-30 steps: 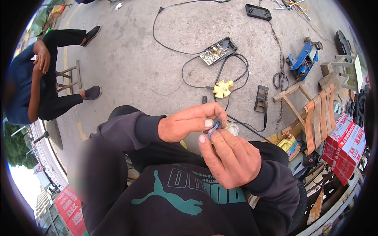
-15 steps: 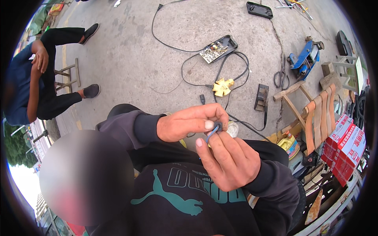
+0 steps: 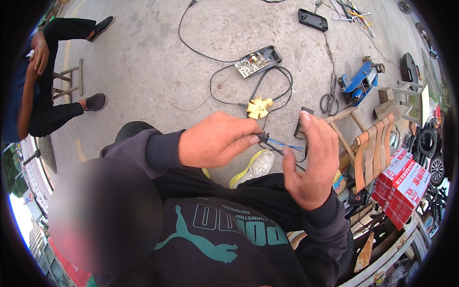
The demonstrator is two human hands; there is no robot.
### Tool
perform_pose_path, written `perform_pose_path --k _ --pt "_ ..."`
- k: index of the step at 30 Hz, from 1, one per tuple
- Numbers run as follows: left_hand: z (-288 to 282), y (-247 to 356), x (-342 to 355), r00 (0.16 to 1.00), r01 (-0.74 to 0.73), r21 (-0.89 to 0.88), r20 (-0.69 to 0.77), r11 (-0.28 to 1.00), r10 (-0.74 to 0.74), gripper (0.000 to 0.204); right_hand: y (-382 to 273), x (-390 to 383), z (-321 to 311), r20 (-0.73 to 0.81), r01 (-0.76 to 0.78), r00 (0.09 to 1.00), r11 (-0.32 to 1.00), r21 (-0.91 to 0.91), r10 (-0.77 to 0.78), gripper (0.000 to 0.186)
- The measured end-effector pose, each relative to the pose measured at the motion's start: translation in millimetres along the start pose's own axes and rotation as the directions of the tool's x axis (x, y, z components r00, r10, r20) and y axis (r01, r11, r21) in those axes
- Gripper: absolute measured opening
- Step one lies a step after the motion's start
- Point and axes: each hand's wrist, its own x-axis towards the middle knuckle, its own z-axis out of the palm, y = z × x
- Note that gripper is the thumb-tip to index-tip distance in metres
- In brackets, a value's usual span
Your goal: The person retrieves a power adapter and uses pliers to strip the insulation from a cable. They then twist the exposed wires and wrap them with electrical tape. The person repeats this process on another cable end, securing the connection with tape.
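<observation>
Pinched in the fingertips of my left hand [image 3: 215,139] is a small black plug-like connector [image 3: 262,137]. A blue wire [image 3: 285,144] and a dark wire come out of it toward my right hand [image 3: 313,165]. That hand is raised with its thumb and fingers apart; the blue wire's far end lies near the gap between them, and I see no grip on it. Beyond my hands, a yellow multi-way socket [image 3: 259,108] lies on the concrete amid black cables. An opened black case with a circuit board [image 3: 249,65] lies past it.
Scissors [image 3: 330,102], a blue floor jack [image 3: 358,82] and a wooden folding chair [image 3: 375,148] stand or lie to the right. Near it is a red-and-white carton [image 3: 401,186]. A black case half [image 3: 313,19] lies far off. At left sits another person [image 3: 48,81].
My right hand has drawn away to the right and its fingers have spread, baring the blue wire. My left hand still pinches the black connector. The whole view has shifted slightly.
</observation>
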Motion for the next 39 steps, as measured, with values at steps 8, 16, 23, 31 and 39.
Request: perform_pose_path --k 8,16,23,31,39 --pt "3 6 -8 0.987 0.033 -0.021 0.158 0.999 -0.029 0.015 4 -13 18 0.242 0.425 0.89 0.894 -0.138 -0.386 0.029" --pt "4 2 -21 0.98 -0.029 -0.114 0.194 0.993 0.05 0.008 -12 -25 21 0.249 0.554 0.832 0.747 -0.368 -0.495 0.02" --pt "19 -5 -29 0.966 -0.252 0.325 0.039 0.911 0.254 0.027 -20 -28 25 0.309 0.167 0.936 0.986 0.026 -0.166 0.017" --pt "19 1 -32 0.944 -0.295 0.661 0.092 0.69 0.316 0.024 -14 -26 25 0.772 -0.785 0.598 0.351 0.511 0.216 0.024" --pt "19 -9 -17 0.998 -0.047 0.235 -0.023 0.971 0.054 0.01 -6 -13 33 0.337 0.033 0.941 0.999 0.041 -0.045 0.026"
